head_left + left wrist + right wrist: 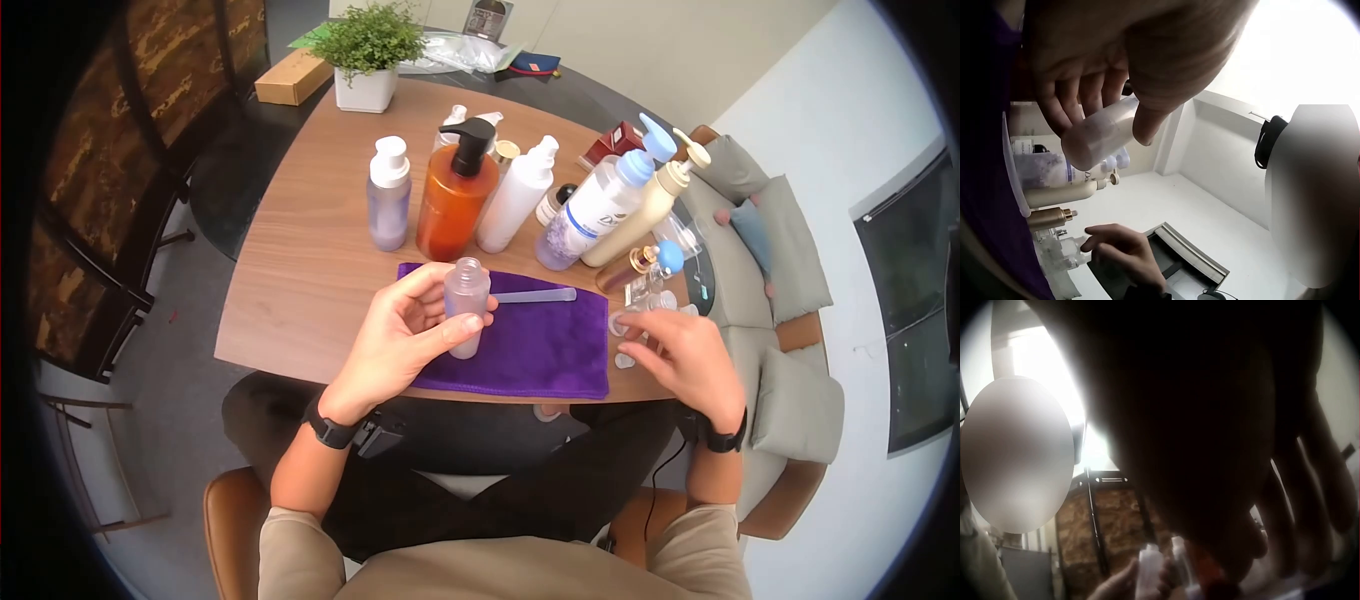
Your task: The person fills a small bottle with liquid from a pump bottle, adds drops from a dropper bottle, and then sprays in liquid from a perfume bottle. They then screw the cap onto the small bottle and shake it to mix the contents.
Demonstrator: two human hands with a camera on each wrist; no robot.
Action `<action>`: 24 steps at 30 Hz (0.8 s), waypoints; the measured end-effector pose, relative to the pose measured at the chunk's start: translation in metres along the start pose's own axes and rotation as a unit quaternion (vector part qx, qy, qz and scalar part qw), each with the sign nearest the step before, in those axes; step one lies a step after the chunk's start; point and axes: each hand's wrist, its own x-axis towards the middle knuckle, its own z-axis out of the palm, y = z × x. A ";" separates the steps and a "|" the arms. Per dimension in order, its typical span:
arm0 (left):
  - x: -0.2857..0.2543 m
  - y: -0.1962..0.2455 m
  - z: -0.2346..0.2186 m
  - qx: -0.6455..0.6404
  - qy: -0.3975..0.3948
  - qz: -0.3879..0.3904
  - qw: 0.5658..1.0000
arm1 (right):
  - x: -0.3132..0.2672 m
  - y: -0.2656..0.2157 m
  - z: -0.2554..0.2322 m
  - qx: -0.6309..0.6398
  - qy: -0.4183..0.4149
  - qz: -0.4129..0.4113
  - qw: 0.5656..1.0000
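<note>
My left hand (392, 338) grips a small frosted bottle (466, 300) with a bare threaded neck, thumb in front and fingers behind. It stands nearly upright over the purple cloth (545, 350). In the left wrist view the frosted bottle (1100, 134) lies between thumb and fingers. On the cloth, a slim translucent tube (537, 296) lies beside the bottle. My right hand (690, 355) hovers at the table's right edge, thumb and forefinger apart, over small clear pieces (625, 360). Its fingers are dark in the right wrist view, and nothing shows between them.
Behind the cloth stand an orange pump bottle (458, 195), a white bottle (515, 200), a lilac-tinted bottle (388, 205), a blue-topped pump bottle (595, 205) and a cream pump bottle (640, 215). A potted plant (366, 88) sits at the back left. A sofa (745, 250) stands right of the table.
</note>
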 end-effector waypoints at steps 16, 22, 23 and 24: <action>0.005 -0.024 0.023 0.081 -0.054 0.020 0.995 | -0.029 0.006 0.028 0.162 0.069 -0.024 0.984; 0.009 -0.034 0.041 0.160 -0.085 0.074 0.981 | 0.018 -0.033 0.029 0.265 0.213 -0.158 0.927; 0.010 -0.035 0.042 0.174 -0.091 0.086 0.977 | 0.026 -0.037 0.034 0.270 0.220 -0.160 0.924; 0.010 -0.035 0.044 0.182 -0.092 0.094 0.974 | 0.033 -0.038 0.041 0.296 0.238 -0.153 0.912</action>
